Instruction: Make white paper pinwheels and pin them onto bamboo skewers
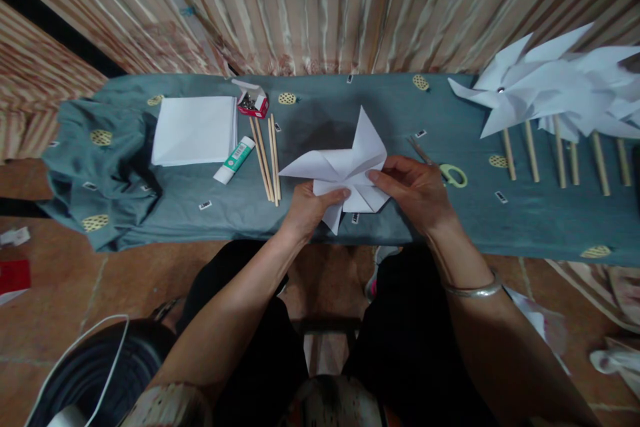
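White paper is forming a folded pinwheel [345, 170], which both hands are holding over the near middle of the table [360, 90]. Its pointed blades are reaching to the far side, to the left and toward the near edge, while the near right part is looking flatter. The left hand [307, 207] is keeping its grip clamped on the near left part, the thumb pressing on top. The right hand [420, 190] is pinching the right side, its grip closing thumb and fingers together on the paper. A metal bracelet [475, 290] is circling the right wrist.

Just right of that hand, scissors [443, 168] with pale green handles are lying on the cloth. To the left, thin wooden sticks [275, 160] are lying beside a glue stick [234, 160]. Farther left, a stack of white sheets [195, 130] is resting near an open red box [254, 103]. At the far right, several pinwheels on sticks [555, 90] are overlapping, and a striped curtain [325, 7] is hanging behind the table.
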`<state>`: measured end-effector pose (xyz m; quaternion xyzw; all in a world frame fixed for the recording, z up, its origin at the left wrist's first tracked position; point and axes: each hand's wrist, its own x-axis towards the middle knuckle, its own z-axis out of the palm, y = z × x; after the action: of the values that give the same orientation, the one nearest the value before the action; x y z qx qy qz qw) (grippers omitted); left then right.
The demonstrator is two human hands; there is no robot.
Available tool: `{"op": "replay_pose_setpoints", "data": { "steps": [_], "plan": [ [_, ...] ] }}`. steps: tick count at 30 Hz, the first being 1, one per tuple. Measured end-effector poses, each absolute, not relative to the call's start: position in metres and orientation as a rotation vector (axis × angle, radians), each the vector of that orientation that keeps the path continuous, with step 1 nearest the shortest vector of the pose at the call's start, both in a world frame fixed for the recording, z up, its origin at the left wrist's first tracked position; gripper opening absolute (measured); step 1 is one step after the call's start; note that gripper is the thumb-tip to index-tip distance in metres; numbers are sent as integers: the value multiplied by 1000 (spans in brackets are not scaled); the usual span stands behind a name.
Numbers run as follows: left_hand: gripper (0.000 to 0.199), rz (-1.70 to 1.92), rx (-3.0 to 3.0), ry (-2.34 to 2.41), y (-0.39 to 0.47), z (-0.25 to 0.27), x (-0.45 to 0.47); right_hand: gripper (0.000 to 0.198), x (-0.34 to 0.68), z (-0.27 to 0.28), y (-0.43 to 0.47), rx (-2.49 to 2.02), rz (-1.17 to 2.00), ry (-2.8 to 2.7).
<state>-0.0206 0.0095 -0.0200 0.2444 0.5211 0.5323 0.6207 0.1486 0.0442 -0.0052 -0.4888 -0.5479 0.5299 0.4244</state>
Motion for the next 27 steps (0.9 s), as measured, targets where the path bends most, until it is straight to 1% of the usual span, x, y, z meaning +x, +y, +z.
{"op": "replay_pose_setpoints", "data": {
  "steps": [4,6,16,27],
  "plan": [
    [30,1216,581,1219,9,-19,-21,32,154,2,46,-1230,1437,-1381],
    [29,1206,594,1227,9,-19,-21,31,157,3,46,-1238,1453,-1425],
    [25,1188,621,1251,9,-19,-20,26,161,2,47,-1287,1355,-1528],
    [24,1200,625,1248,9,-16,-19,14,160,2,47,-1285,1336,-1539]
  ]
}}
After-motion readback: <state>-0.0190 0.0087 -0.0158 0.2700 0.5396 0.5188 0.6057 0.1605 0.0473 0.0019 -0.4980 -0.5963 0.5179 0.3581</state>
